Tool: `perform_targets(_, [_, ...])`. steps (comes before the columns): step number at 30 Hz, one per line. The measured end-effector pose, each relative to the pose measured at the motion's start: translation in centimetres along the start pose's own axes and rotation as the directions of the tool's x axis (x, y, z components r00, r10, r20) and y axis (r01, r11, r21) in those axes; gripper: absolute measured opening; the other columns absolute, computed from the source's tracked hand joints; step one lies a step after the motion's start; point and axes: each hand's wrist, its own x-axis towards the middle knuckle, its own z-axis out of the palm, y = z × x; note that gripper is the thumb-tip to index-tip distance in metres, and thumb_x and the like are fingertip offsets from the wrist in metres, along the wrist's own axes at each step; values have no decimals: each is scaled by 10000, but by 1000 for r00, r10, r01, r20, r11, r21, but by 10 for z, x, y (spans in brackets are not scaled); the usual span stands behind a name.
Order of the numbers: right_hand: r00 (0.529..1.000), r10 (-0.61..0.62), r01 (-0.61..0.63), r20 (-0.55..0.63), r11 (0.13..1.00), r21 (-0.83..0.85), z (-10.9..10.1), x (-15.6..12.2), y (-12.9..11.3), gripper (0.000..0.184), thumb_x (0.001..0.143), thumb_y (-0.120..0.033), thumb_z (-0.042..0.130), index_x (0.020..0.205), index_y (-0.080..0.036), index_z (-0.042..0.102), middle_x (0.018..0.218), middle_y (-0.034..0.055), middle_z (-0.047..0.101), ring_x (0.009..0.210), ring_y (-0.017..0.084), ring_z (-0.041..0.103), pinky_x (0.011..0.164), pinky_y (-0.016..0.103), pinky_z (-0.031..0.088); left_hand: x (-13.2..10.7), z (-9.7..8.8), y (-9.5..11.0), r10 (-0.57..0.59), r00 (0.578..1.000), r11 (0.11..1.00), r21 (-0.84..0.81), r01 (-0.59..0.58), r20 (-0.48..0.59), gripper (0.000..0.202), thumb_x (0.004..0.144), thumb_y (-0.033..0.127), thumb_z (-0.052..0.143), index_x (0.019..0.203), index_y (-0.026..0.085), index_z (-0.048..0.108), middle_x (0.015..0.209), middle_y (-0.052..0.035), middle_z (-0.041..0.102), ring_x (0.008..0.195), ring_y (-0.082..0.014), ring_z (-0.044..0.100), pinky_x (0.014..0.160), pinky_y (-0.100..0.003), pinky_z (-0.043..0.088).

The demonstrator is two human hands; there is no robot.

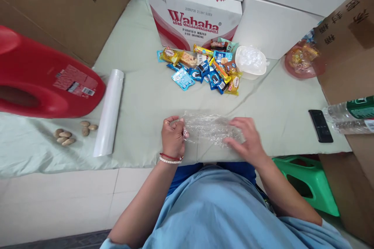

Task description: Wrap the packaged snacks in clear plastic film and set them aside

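A crumpled piece of clear plastic film [209, 127] is stretched between my hands over the near part of the table; whether it is a bag or a sheet I cannot tell. My left hand [173, 136], with a red string and white beads at the wrist, pinches its left end between thumb and fingers. At the right end, my right hand [247, 140] has its thumb and fingers spread apart, slightly blurred, over or against the film. Beyond the film lies a pile of small wrapped snacks [214, 72], beside a white plastic tub [251, 62] holding crumpled clear plastic.
To the left are a white roll [109, 113], several brown nuts [64, 137] and a red jug [49, 78]. A Wahaha carton [194, 17] stands at the back. Rightward are a pink bowl [304, 62], a phone [320, 125], bottles [350, 109] and a green stool [309, 183].
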Motion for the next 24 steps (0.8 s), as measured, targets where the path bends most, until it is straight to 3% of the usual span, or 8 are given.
perform_targets(3, [964, -159, 177, 212, 982, -67, 30, 2, -15, 399, 943, -362, 745, 1317, -235, 692, 1378, 161, 661, 1282, 357, 550, 1091, 554, 471, 0, 1, 0, 2, 1000, 1000, 4, -2, 14, 502, 714, 453, 834, 1016, 227, 504, 590, 125, 515, 397, -74, 438, 383, -193, 315])
perform_targets(6, [967, -117, 126, 228, 992, -25, 44, 8, -13, 183, 1021, -272, 602, 1078, -245, 773, 1168, 130, 729, 1123, 306, 597, 978, 505, 509, -1, 0, -1, 7, 1000, 1000, 5, -7, -4, 473, 739, 468, 825, 986, 228, 500, 590, 123, 504, 397, -66, 419, 368, -181, 298])
perform_targets(9, [978, -4, -47, 210, 970, 240, 30, 24, -7, 215, 1024, -393, 621, 966, -249, 769, 1055, 97, 715, 973, 238, 634, 877, 413, 538, -3, -2, 0, -4, 1000, 1000, 14, 4, -20, 476, 750, 506, 822, 956, 236, 489, 577, 128, 477, 395, -59, 377, 343, -168, 254])
perform_targets(12, [931, 232, -344, 284, 819, 460, 4, 49, 1, 305, 943, -535, 717, 905, -232, 735, 897, 48, 676, 757, 171, 613, 679, 317, 520, -5, -5, 4, -19, 1000, 999, 47, 19, 8, 512, 752, 578, 822, 942, 242, 485, 548, 134, 449, 387, -61, 348, 337, -168, 250])
perform_targets(16, [820, 360, -564, 445, 642, 520, -25, 89, 27, 416, 782, -589, 853, 837, -206, 698, 655, -26, 578, 546, 105, 477, 497, 245, 380, -5, -18, 16, -80, 988, 985, 161, 58, 130, 581, 705, 651, 847, 941, 240, 510, 530, 133, 427, 368, -63, 324, 341, -179, 228])
perform_targets(20, [765, 349, -619, 542, 632, 466, -26, 122, 59, 398, 680, -506, 922, 780, -190, 704, 589, -41, 561, 501, 80, 417, 462, 233, 282, 2, -45, 26, -198, 936, 907, 416, 64, 290, 600, 673, 679, 841, 954, 226, 566, 553, 110, 429, 384, -86, 337, 377, -215, 265])
perform_targets(22, [765, 332, -601, 551, 674, 429, -15, 134, 70, 366, 669, -478, 909, 745, -186, 702, 567, -47, 548, 504, 80, 414, 485, 240, 286, 3, -57, 29, -79, 968, 816, 574, -74, 237, 593, 676, 656, 822, 999, 211, 600, 630, 64, 495, 467, -132, 444, 449, -263, 383])
perform_targets(24, [795, 309, -544, 523, 744, 388, 0, 143, 75, 330, 682, -459, 873, 711, -183, 694, 562, -49, 546, 521, 87, 426, 522, 249, 310, -3, -64, 32, 243, 956, 617, 735, -283, 164, 578, 678, 566, 818, 1075, 188, 631, 826, -36, 610, 698, -225, 603, 643, -378, 538])
